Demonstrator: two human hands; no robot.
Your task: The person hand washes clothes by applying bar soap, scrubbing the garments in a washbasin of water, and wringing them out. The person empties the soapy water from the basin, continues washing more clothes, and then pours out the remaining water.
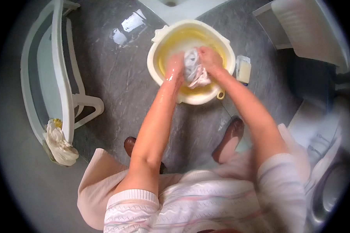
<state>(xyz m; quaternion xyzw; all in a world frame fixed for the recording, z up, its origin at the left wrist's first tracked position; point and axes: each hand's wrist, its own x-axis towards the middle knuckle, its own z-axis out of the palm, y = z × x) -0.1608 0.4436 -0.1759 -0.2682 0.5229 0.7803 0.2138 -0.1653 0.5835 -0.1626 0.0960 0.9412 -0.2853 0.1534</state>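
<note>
A white basin [153, 64] with yellowish water stands on the grey floor in front of me. Inside it lies a bunched wet cloth [192, 66], white with a pinkish part. My left hand [175, 66], wet and partly blurred, is at the cloth's left side, its fingers hard to make out. On the right side my right hand [210, 59] is closed on the cloth's upper edge. Both forearms reach down over the basin's near rim.
A pale bar [244, 72] in opened wrapping lies right of the basin. White scraps [133, 21] lie at the upper left. A white-framed stand [61, 70] with a crumpled bag [59, 145] is on the left. My shoes are below the basin.
</note>
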